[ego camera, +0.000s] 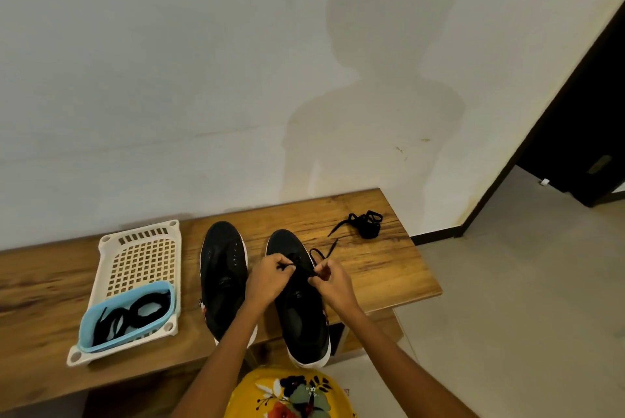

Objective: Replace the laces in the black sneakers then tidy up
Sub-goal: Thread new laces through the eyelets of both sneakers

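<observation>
Black on black here: two black fabric sneakers with white soles stand side by side on the brown wood-grain bench (389, 268), toes toward the pale wall. The left sneaker (221, 277) shows bare eyelets, and a forearm cuts across its heel. Over the right sneaker (297, 299) both hands are at work, close together but not touching. The left hand (267, 279) has its fingers curled round a black lace (304, 267) at the eyelets; the right hand (329, 284) pinches the same lace just beside it, and a loop with one free end trails off toward the right. Exactly how the lace threads through the eyelets is hard to make out, dark cord against dark upper and fingers in the way.

Further right, near the bench's back corner, lies a loose bundled black lace (367, 224), well apart from the shoes. On the left sits a white perforated plastic tray (142, 255), and inside its near end a light blue plastic tub (101, 312) holds coiled black laces (135, 314); how many is unclear. A yellow floral garment (291, 394) is cut off at the bottom edge.
</observation>
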A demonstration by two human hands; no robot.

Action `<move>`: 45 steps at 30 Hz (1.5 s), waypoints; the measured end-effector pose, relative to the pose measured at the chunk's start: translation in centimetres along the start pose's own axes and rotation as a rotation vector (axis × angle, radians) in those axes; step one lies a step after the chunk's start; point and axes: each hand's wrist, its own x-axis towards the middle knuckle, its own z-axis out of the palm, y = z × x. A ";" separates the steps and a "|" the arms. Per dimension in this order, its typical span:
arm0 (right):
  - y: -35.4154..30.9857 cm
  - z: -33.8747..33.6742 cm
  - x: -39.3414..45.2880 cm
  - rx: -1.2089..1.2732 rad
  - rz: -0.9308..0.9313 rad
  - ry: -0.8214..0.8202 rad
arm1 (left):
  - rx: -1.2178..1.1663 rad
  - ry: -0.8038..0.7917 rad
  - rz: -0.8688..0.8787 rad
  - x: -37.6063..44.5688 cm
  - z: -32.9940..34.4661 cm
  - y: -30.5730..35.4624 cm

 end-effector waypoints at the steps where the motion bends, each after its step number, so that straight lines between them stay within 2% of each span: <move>1: -0.1 0.1 0.1 -0.019 -0.004 -0.006 | -0.106 0.014 -0.041 0.1 -0.5 0.7; 4: -0.3 0.2 0.2 -0.081 -0.035 -0.035 | -0.583 0.078 -0.144 0.1 -2.8 3.5; 7: -1.2 0.2 0.2 -0.265 -0.145 -0.134 | -0.719 0.036 -0.015 -0.4 -5.8 5.9; 10: -3.2 0.1 0.4 -0.403 -0.269 -0.154 | -0.789 -0.044 0.102 -0.7 -7.1 6.8; 12: -4.8 -0.2 1.1 -0.386 -0.279 -0.154 | -0.852 -0.020 0.097 -0.7 -7.0 6.3; 14: -6.9 -0.8 2.2 -0.363 -0.252 -0.148 | -0.896 0.070 0.020 -0.7 -6.4 5.3; 16: -9.9 -1.7 3.0 -0.306 -0.267 -0.087 | -0.765 0.134 -0.079 -0.3 -5.2 3.6; 20: -16.1 -3.6 3.8 -0.094 -0.336 0.034 | -0.427 0.076 -0.195 -1.1 -2.0 0.7; 23: -19.2 -4.6 4.1 0.186 -0.282 0.049 | -0.333 0.074 -0.178 -2.4 -0.1 0.1; 26: -19.9 -4.6 4.8 0.218 -0.278 0.069 | -0.226 0.162 -0.145 -3.1 1.1 0.3; 30: -15.5 -2.8 5.8 0.087 -0.195 0.066 | -0.022 0.157 -0.136 -3.2 1.5 0.6; 36: -7.3 -0.2 4.1 -0.287 -0.080 -0.076 | -0.095 0.105 -0.088 -1.6 0.4 -1.2; 38: -5.5 0.3 2.7 -0.345 -0.123 -0.142 | -0.176 0.077 -0.087 -1.5 0.1 -1.9; 41: -3.9 1.0 1.2 -0.572 -0.286 -0.138 | -0.332 0.066 -0.145 -1.5 -0.1 -2.5; 45: -3.5 2.2 0.5 -0.850 -0.413 -0.154 | -0.393 0.049 -0.207 -1.7 -0.1 -2.4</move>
